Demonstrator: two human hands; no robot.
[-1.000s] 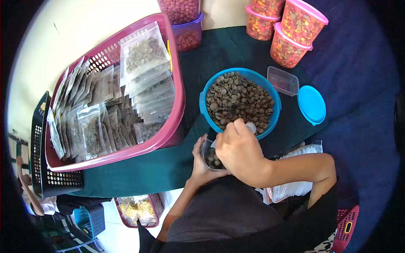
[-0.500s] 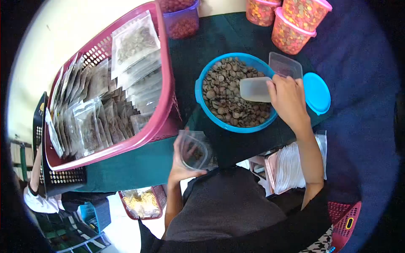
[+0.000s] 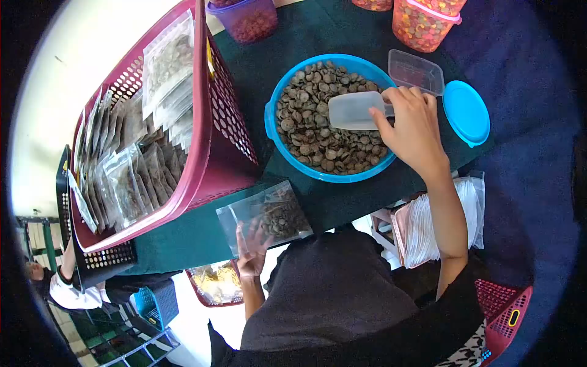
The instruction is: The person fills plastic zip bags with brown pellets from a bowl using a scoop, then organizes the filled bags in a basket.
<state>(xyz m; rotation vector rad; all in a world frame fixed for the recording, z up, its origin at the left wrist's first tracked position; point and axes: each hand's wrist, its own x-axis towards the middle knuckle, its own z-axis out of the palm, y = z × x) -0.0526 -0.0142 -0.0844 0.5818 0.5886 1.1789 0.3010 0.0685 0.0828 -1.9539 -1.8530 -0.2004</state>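
Note:
My right hand (image 3: 417,129) is closed around the handle of a translucent plastic scoop (image 3: 354,111). The scoop rests low over small dark brown round chips (image 3: 306,144), which fill a round blue tub (image 3: 273,131). Near the front edge of the table lies a clear plastic bag (image 3: 241,211) with some of the dark chips gathered in its right part. At the bag's near side, my left hand (image 3: 251,251) has its fingers stretched out and spread, overlapping the plastic.
A large maroon basket (image 3: 202,122) packed with filled bags (image 3: 131,183) stands on the left. Right of the tub are a clear lid (image 3: 417,72) and a blue lid (image 3: 467,113). A stack of white bags (image 3: 422,229) sits by my right forearm. Another person's arm (image 3: 67,260) shows at far left.
My left hand has gone from holding the bag up and open to spread fingers, and the bag now lies flat. The scoop stays in the tub. The view has shifted slightly.

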